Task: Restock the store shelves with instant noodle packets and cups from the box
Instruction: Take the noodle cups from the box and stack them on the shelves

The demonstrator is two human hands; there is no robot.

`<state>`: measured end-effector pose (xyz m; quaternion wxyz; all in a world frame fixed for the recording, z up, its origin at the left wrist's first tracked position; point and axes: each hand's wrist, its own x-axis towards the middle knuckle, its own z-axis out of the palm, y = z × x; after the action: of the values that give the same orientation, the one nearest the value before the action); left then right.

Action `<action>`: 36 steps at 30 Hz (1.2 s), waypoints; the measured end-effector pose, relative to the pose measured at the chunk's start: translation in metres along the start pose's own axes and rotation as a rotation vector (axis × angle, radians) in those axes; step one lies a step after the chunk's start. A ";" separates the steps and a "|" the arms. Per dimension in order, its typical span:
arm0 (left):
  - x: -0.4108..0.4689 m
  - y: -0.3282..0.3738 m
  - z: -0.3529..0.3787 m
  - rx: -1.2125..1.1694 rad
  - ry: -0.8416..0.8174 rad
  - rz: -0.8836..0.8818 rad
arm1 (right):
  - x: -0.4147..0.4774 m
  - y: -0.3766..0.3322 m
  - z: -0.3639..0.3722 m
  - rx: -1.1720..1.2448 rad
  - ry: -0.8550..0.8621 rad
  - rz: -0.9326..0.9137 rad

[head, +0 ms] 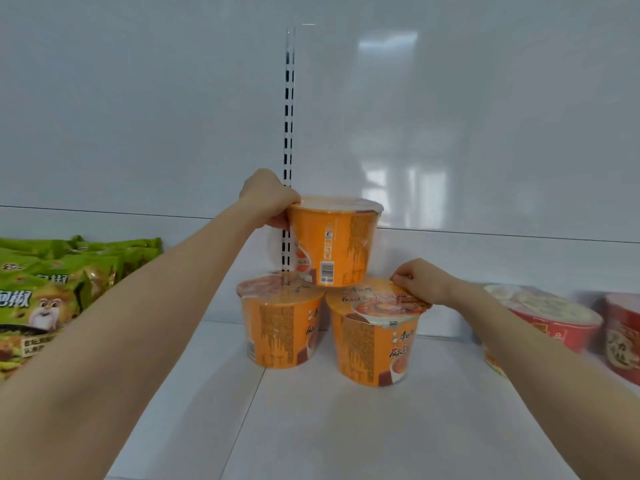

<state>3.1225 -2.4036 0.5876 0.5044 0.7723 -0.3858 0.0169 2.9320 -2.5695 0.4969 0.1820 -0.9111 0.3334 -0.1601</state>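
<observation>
On the white shelf (346, 427), three orange noodle cups are arranged as a small pyramid. The lower left cup (280, 327) and the lower right cup (374, 344) are set side by side, nearly touching. The top cup (332, 240) is bridged across the gap, and its base appears to be borne on the inner edges of both lids. The top cup is gripped by the left hand (268, 197), whose fingers are curled over the rim at the cup's 9 o'clock side, so the cup body lies at 3 o'clock from those fingers. Its long axis is held upright, lid uppermost, barcode turned toward the camera. The right hand (424, 280) is placed lower, at roughly 4 o'clock from the top cup. Its bent fingers are closed on the lid rim of the lower right cup at that cup's 3 o'clock edge, apparently to steady it. The left hand is therefore judged the nearer one for any final adjustment, and the release is likely to depend on the base being centred over both lids. Green noodle packets (52, 282) are stacked far out at 9 o'clock, and red cups (554, 323) are seen at 3 o'clock, behind the right forearm.
</observation>
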 end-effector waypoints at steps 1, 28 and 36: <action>0.002 -0.002 0.003 0.007 -0.006 -0.006 | 0.004 0.001 0.000 0.001 -0.007 -0.001; -0.030 -0.013 0.007 0.141 0.277 0.147 | -0.002 0.015 -0.003 0.214 0.269 0.044; -0.126 -0.017 0.014 0.619 0.424 0.421 | -0.058 0.003 -0.013 -0.141 0.505 -0.152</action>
<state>3.0392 -2.3382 0.5156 0.3023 0.7713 -0.3995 0.3926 2.8824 -2.5358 0.4969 0.0166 -0.8751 0.3094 -0.3718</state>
